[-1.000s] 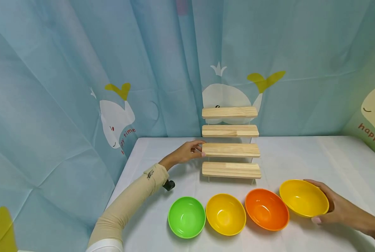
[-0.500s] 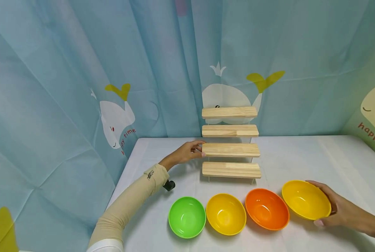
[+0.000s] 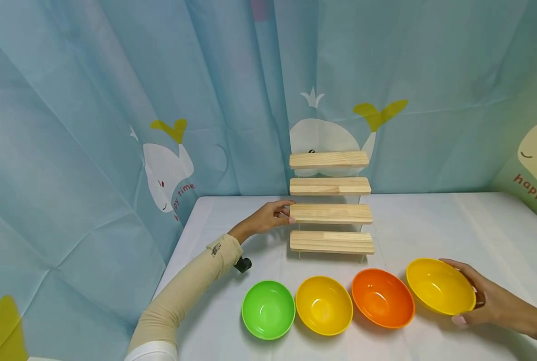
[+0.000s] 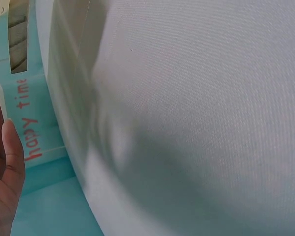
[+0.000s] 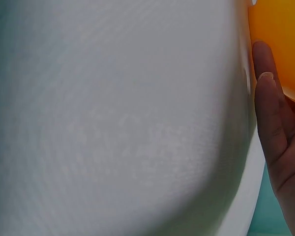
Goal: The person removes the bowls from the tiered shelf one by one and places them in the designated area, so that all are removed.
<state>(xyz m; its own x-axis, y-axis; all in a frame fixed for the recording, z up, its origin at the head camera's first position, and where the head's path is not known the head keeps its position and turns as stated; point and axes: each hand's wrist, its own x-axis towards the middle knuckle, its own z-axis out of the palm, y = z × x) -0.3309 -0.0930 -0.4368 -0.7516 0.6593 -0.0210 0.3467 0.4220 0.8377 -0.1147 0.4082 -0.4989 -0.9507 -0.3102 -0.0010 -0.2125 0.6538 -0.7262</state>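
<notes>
In the head view, a tiered wooden display stand (image 3: 331,213) with several plank steps stands at the back of the white table. My left hand (image 3: 268,217) grips the left end of one lower plank, thumb at its front edge and fingers at the back corner. At the right, my right hand (image 3: 478,296) holds a yellow bowl (image 3: 439,288) by its right side, the bowl slightly tilted. To its left, in a row, are an orange bowl (image 3: 382,299), a second yellow bowl (image 3: 324,306) and a green bowl (image 3: 268,311). The right wrist view shows fingers (image 5: 268,103) against the held bowl (image 5: 280,44).
A white cloth covers the table (image 3: 439,225). Behind it hangs a blue curtain (image 3: 232,100) printed with whales. A small black object (image 3: 243,264) shows beneath my left forearm.
My right hand has shifted slightly to the right with the yellow bowl, widening its distance from the orange bowl. The left hand keeps its place on the stand.
</notes>
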